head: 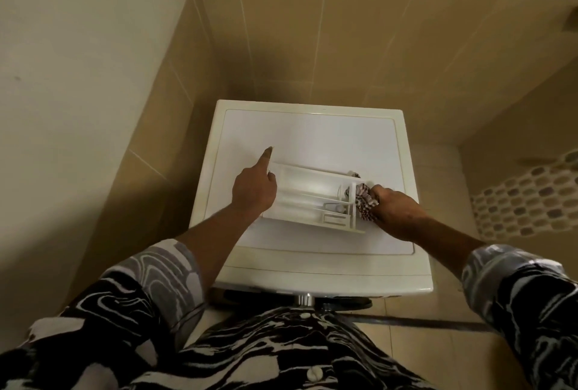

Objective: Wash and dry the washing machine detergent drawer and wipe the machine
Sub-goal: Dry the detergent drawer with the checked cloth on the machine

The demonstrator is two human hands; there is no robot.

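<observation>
The white detergent drawer [308, 192] lies flat on top of the washing machine [312, 136], near its front half. The person's left hand [254, 191] holds the drawer's left end, forefinger stretched straight out and the other fingers curled at its edge. The right hand [395, 208] grips a bunched checked cloth [364, 202], fingers closed round it, pressing it against the drawer's right end
</observation>
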